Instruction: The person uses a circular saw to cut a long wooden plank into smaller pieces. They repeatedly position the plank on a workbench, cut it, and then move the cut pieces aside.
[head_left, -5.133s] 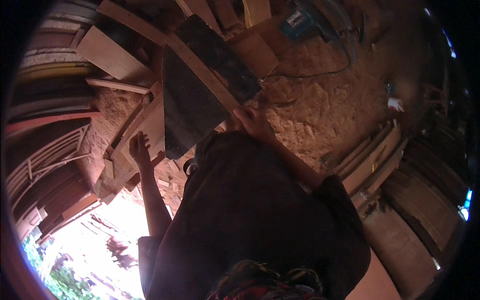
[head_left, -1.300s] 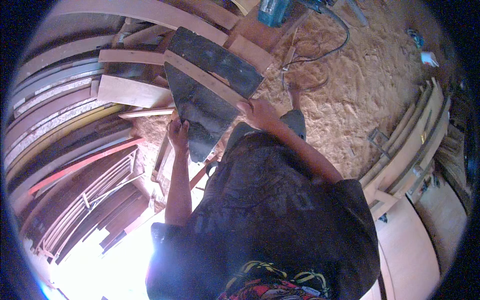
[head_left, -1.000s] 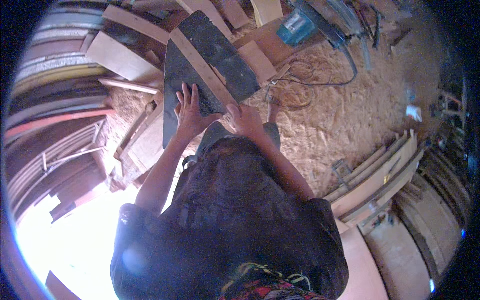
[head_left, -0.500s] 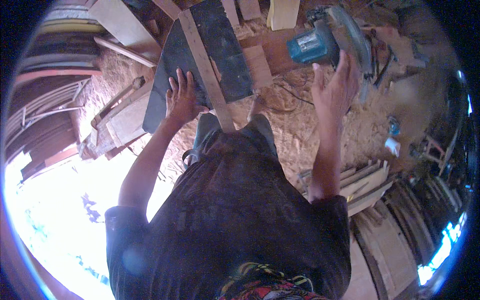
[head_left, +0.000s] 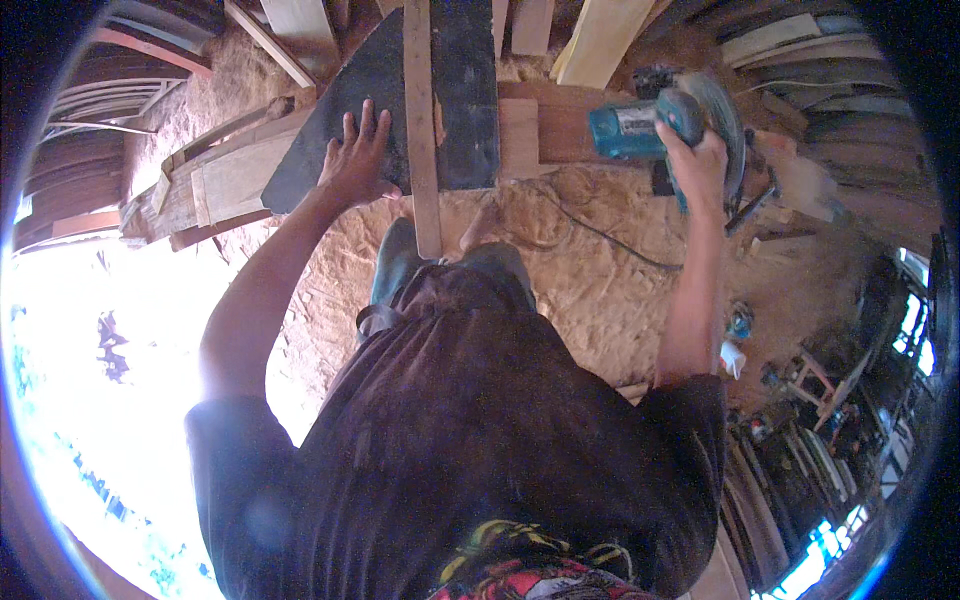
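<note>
Two hands: left hand [head_left: 358, 160] presses dark board [head_left: 455, 90], right hand [head_left: 697, 160] clutches blue saw [head_left: 665, 120].

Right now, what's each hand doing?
Left hand: open, fingers spread, flat on the dark board.
Right hand: closed around the blue circular saw.

Woodworking workshop: sawdust floor [head_left: 600, 290], stacked planks [head_left: 600, 35], circular saw [head_left: 665, 120].

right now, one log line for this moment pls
left hand: flat on dark board | right hand: gripping blue circular saw | wooden strip: lying across board | floor: sawdust
</note>
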